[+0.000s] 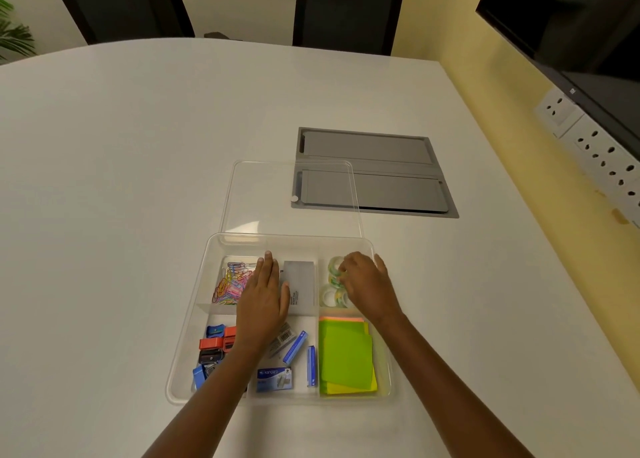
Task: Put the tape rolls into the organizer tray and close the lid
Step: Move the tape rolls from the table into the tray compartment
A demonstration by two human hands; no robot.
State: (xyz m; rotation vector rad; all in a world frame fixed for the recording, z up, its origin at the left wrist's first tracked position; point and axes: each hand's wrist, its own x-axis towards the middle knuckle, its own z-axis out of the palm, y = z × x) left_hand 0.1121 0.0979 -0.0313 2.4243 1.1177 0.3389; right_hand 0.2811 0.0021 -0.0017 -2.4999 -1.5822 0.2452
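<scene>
A clear plastic organizer tray (188,322) with several compartments lies on the white table. Clear tape rolls (333,295) sit in its far right compartment. My right hand (367,284) reaches into that compartment, fingers curled on a tape roll (335,267) at the far end. My left hand (265,301) hovers flat over the tray's middle, fingers straight and holding nothing. The clear lid (263,198) lies flat on the table just beyond the tray, separate from it.
Other compartments hold coloured paper clips (230,281), a grey box (301,284), sharpeners (213,345), staple boxes (275,378) and green sticky notes (346,357). A grey cable hatch (381,173) is set in the table behind the lid. Wall sockets (595,146) line the right.
</scene>
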